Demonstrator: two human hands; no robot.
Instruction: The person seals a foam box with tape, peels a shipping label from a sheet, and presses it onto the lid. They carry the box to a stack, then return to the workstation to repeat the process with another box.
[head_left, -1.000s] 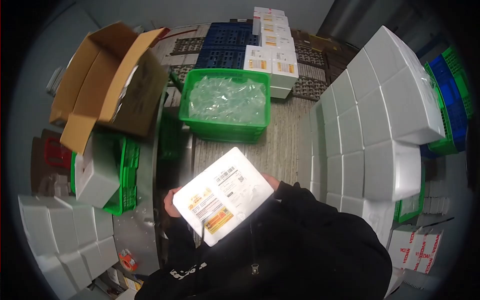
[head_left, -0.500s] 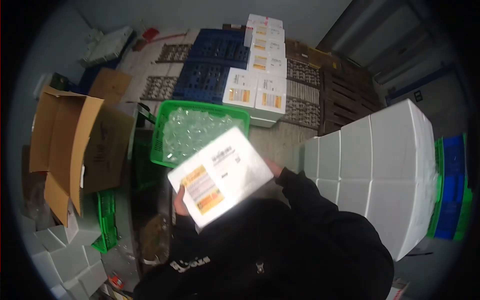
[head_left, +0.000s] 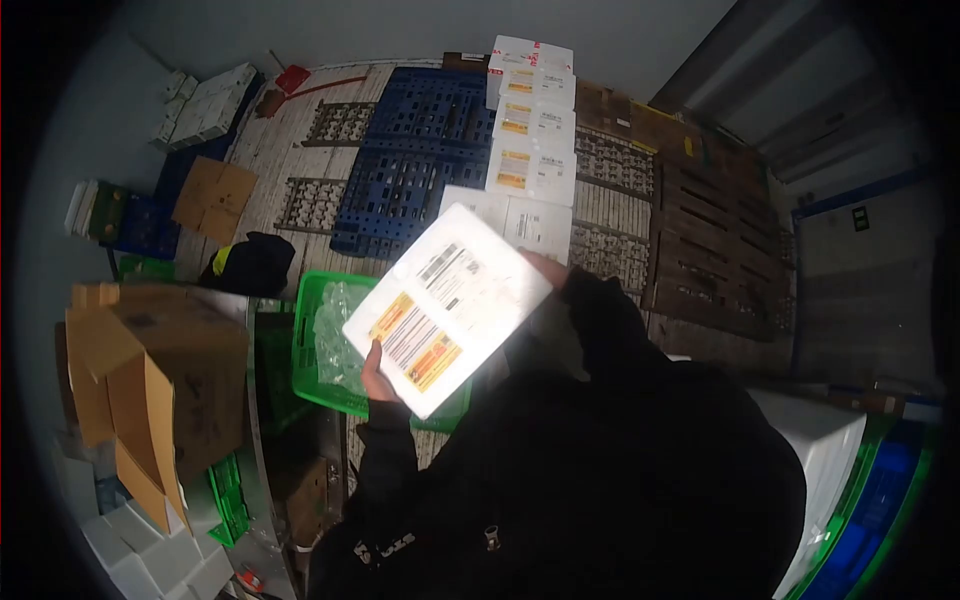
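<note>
A white foam box (head_left: 460, 300) with a barcode label and an orange-and-white label is held up in front of my chest, tilted in view. My left hand (head_left: 376, 378) grips its near-left edge with the thumb on the labelled face. At the far-right edge, my right hand (head_left: 546, 268) holds the same box, its fingers partly hidden. Beneath and to the left of the box is a green plastic crate (head_left: 302, 345) containing clear plastic bags (head_left: 338, 330). Part of the crate is covered by the box.
Beyond the box, a row of labelled white boxes (head_left: 537, 125) stands beside blue pallets (head_left: 385, 160). Dark wooden pallets (head_left: 710, 230) lie right. An open cardboard box (head_left: 205, 365) stands left, with white foam boxes (head_left: 160, 550) below it and more white boxes (head_left: 815, 430) at lower right.
My view has shifted toward the pallets, so the crate and the right-hand white stack sit lower. The held box has turned slightly and now overlaps the nearest labelled boxes. Both hands keep hold.
</note>
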